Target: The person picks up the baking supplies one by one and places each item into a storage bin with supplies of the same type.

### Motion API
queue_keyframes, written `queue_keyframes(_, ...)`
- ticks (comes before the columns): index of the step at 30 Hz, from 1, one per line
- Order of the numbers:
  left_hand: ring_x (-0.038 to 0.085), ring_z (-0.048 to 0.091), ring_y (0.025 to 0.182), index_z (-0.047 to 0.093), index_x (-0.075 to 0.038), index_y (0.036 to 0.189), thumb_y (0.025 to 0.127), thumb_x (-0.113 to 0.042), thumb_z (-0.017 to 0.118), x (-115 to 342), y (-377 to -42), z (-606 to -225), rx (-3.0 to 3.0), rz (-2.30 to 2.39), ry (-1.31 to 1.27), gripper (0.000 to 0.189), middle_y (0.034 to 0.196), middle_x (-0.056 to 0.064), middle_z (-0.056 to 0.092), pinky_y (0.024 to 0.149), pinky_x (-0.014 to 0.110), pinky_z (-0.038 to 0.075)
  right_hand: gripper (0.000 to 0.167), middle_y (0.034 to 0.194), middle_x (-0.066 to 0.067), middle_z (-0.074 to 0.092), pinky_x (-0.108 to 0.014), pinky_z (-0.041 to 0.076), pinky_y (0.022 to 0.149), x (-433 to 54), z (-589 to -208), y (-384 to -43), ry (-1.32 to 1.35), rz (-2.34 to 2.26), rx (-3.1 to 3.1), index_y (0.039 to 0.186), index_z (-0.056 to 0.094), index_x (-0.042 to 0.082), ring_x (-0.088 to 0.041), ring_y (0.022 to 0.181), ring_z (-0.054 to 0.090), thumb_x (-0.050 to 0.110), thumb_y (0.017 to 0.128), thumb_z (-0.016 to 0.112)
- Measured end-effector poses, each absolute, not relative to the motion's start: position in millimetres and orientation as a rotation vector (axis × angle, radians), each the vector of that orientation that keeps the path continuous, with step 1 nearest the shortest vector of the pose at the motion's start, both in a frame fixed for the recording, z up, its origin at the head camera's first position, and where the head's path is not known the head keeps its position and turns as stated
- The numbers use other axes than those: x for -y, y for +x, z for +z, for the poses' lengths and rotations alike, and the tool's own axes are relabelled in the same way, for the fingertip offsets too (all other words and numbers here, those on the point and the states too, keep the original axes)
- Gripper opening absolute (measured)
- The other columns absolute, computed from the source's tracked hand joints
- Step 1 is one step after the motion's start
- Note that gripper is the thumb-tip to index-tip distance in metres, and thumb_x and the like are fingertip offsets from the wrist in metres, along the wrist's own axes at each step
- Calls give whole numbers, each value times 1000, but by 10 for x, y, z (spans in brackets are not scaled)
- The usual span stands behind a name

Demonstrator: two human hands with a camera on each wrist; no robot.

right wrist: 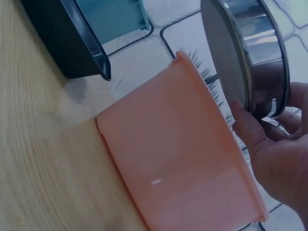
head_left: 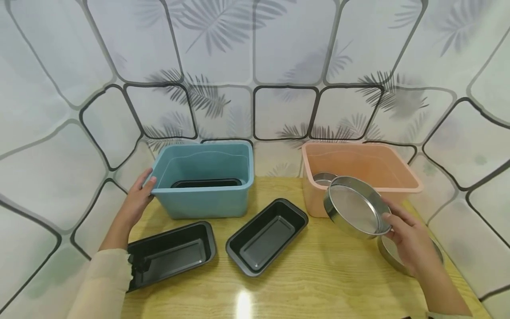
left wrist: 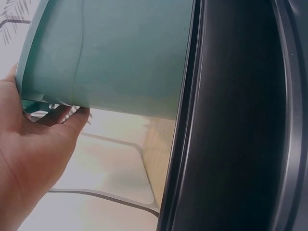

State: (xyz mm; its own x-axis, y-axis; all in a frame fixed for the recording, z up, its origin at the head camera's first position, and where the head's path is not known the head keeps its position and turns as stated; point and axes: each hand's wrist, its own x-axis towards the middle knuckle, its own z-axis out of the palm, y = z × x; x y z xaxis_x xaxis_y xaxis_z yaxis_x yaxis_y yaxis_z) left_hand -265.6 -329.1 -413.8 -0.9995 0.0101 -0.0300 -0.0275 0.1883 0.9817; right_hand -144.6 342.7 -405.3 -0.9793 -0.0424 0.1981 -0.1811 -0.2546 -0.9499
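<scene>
My right hand (head_left: 412, 237) grips the edge of a round metal sieve (head_left: 356, 207), tilted in front of the pink bin (head_left: 360, 148). In the right wrist view the thumb lies at one rim of the sieve (right wrist: 252, 53), and the other fingers reach round its far side. My left hand (head_left: 139, 197) holds the left rim of the blue bin (head_left: 203, 204); fingers curl under that rim in the left wrist view. A dark loaf pan (head_left: 206, 182) lies inside the blue bin. Another round metal piece (head_left: 324, 177) shows inside the pink bin, partly hidden.
Two dark loaf pans lie on the wooden table (head_left: 318, 283): one pan (head_left: 175, 252) beside the left forearm, another pan (head_left: 267, 237) in the middle. A second round metal sieve (head_left: 388, 252) sits partly under the right hand. Patterned cloth (head_left: 284, 110) encloses the table.
</scene>
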Motion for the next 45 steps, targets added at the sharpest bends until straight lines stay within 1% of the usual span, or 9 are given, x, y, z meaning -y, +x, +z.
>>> queue_keyframes(5, 43, 2, 153, -2, -18, 164, 105, -50, 41, 3259, -2646, -4128, -2390, 1984, -25, 79, 168, 19, -10, 122, 61, 11, 42, 111, 4, 71, -22, 58, 70, -3424, -3908, -1565, 311, 2416, 1822, 137, 64, 14, -8, 84, 71, -4, 104, 46)
queue_keyframes(12, 44, 4, 153, 0, -18, 164, 104, -52, 41, 3271, -2625, -4120, -2412, 1982, -20, 80, 168, 20, -8, 122, 62, 12, 41, 117, 2, 71, -25, 61, 75, -3516, -3735, -1855, 343, 2479, 1756, 135, 65, 11, -11, 94, 72, -6, 103, 46)
queue_keyframes(18, 45, 4, 153, 0, -17, 164, 106, -50, 40, 3273, -2614, -4112, -2419, 1986, -29, 78, 168, 21, -7, 121, 62, 12, 39, 126, 8, 64, -23, 60, 76, -3630, -3639, -2117, 263, 2420, 1857, 137, 64, 14, -8, 97, 71, -1, 103, 52)
queue_keyframes(23, 45, 2, 153, 0, -17, 164, 107, -48, 39, 3257, -2606, -4106, -2432, 1960, -45, 75, 168, 19, -8, 121, 63, 12, 34, 118, 8, 66, -22, 60, 74, -3711, -3578, -2279, 186, 2396, 1906, 130, 68, 18, -6, 94, 71, 2, 103, 54)
queue_keyframes(26, 45, 2, 153, 0, -18, 164, 107, -48, 38, 3256, -2607, -4114, -2443, 1946, -50, 75, 169, 19, -8, 121, 63, 13, 35, 114, 9, 70, -22, 60, 75, -3754, -3542, -2390, 173, 2429, 1906, 130, 68, 18, -6, 94, 71, 1, 103, 54)
queue_keyframes(29, 45, 2, 153, 0, -19, 164, 106, -50, 38, 3262, -2609, -4127, -2450, 1936, -51, 76, 169, 19, -8, 120, 64, 13, 40, 115, 9, 71, -23, 60, 76, -3791, -3523, -2520, 189, 2455, 1907, 138, 63, 16, -7, 95, 71, -1, 103, 52)
queue_keyframes(34, 45, 3, 153, 0, -19, 164, 105, -53, 39, 3292, -2604, -4149, -2446, 1948, -51, 78, 169, 19, -7, 121, 63, 14, 47, 124, 8, 65, -21, 59, 80, -3810, -3543, -2760, 278, 2342, 2062, 151, 47, 10, -6, 101, 68, 1, 105, 49)
queue_keyframes(41, 45, 4, 153, 1, -18, 164, 105, -52, 39, 3286, -2607, -4150, -2449, 1951, -43, 78, 169, 19, -6, 120, 64, 14, 52, 126, 9, 62, -20, 58, 81, -3881, -3632, -3011, 250, 2243, 2210, 155, 39, 6, -5, 105, 66, 6, 105, 52)
queue_keyframes(45, 45, 5, 153, 1, -18, 164, 106, -52, 39, 3286, -2609, -4144, -2450, 1956, -35, 77, 168, 20, -6, 120, 64, 14, 56, 126, 9, 59, -17, 57, 80, -3912, -3665, -3124, 229, 2152, 2377, 156, 31, -1, -1, 103, 64, 11, 105, 53)
